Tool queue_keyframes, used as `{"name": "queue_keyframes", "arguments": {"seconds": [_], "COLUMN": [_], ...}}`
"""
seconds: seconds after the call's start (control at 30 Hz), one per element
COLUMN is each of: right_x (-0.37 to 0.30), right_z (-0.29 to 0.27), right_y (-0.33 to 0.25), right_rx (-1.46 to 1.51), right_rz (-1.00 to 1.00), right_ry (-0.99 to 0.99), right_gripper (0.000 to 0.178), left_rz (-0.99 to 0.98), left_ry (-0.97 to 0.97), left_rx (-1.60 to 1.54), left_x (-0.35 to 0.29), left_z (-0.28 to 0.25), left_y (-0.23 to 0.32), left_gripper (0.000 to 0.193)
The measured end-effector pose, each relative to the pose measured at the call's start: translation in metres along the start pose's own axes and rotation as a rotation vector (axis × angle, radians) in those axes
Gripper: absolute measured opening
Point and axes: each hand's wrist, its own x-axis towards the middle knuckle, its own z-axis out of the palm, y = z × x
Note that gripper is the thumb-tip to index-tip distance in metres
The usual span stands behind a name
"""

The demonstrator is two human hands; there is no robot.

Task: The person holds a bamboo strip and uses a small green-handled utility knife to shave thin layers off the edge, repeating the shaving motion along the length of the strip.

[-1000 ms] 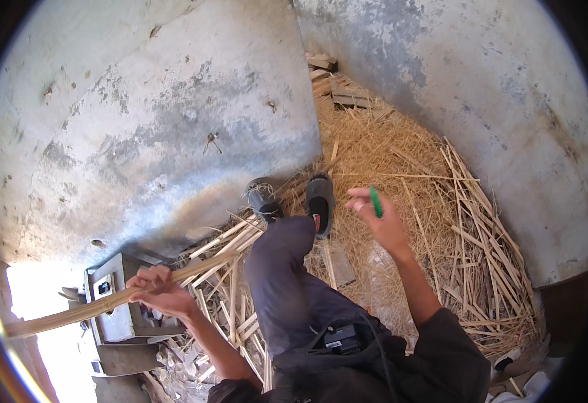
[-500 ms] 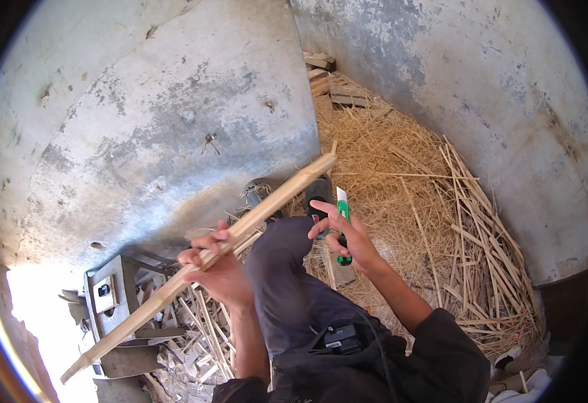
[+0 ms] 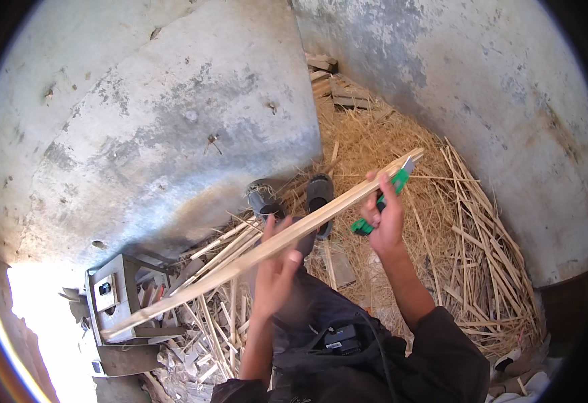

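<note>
A long pale wooden strip (image 3: pixel 240 265) slants across me, its near end low at the left and its far end up at the right. My left hand (image 3: pixel 270 282), a little blurred, cradles its middle loosely, with the fingers behind and the thumb on the near side. In my right hand (image 3: pixel 387 218) is a green utility knife (image 3: pixel 399 178), its blade out and lying against the strip near the far end. The index and thumb side of that hand also touches the strip. Whether the blade cuts into it cannot be made out.
Straw-like shavings (image 3: pixel 401 221) cover the floor ahead, with a pile of thin wooden strips (image 3: pixel 489 262) along the right wall. A small wooden stool (image 3: pixel 122 295) stands at the left, beside more loose strips (image 3: pixel 217 336). Stained walls (image 3: pixel 173 101) meet in front of my shoes.
The strip has shifted right and turned flatter. My right hand has moved right and up, bringing the knife from clear of the strip to its far end. My left hand's grip has loosened.
</note>
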Motion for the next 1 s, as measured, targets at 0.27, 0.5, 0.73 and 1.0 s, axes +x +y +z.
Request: {"name": "queue_keyframes", "arguments": {"seconds": [0.27, 0.5, 0.73, 1.0], "right_x": [0.068, 0.088, 0.093, 0.071], "right_z": [-0.075, -0.084, -0.084, -0.064], "right_y": [-0.056, -0.072, -0.08, -0.072], "right_rx": [-0.066, 0.064, 0.08, -0.126], "right_rz": [-0.146, -0.133, -0.141, -0.18], "right_ry": [0.108, 0.074, 0.059, 0.035], "right_gripper": [0.037, 0.04, 0.044, 0.052], "left_rz": [0.359, 0.14, -0.138, -0.043], "left_ry": [-0.106, 0.212, 0.056, 0.135], "left_rx": [0.704, 1.28, 1.103, 0.856], "left_x": [-0.066, -0.058, -0.065, -0.055], "left_z": [-0.07, -0.155, -0.186, -0.143], "left_y": [0.083, 0.031, -0.011, 0.004], "left_gripper": [0.036, 0.085, 0.05, 0.042]}}
